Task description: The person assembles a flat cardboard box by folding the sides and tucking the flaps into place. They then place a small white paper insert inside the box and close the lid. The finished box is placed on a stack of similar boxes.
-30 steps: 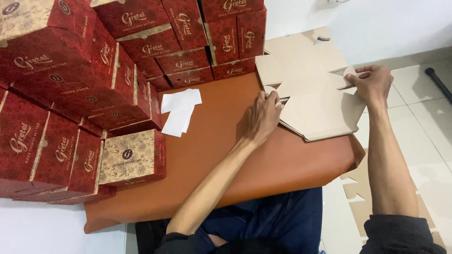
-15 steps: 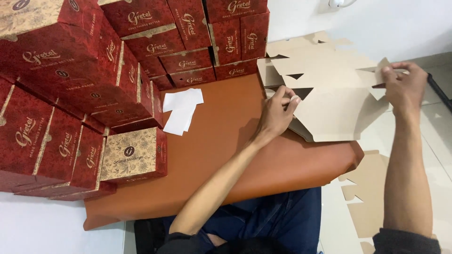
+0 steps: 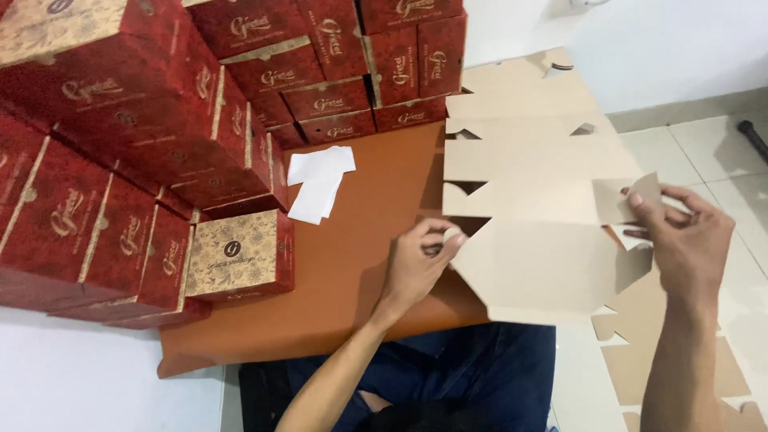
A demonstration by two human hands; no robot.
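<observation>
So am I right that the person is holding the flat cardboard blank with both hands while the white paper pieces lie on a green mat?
Not quite: the mat is orange-brown, not green, as the head view shows. The rest holds: the left hand and right hand both grip the flat cardboard blank, and the white paper pieces lie on the mat.

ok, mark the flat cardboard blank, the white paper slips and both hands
flat cardboard blank (image 3: pixel 528 172), head view, bare middle panel
white paper slips (image 3: pixel 320 182), head view, centre of the slips
left hand (image 3: pixel 418 264), head view, back of hand
right hand (image 3: pixel 686 240), head view, back of hand
</observation>
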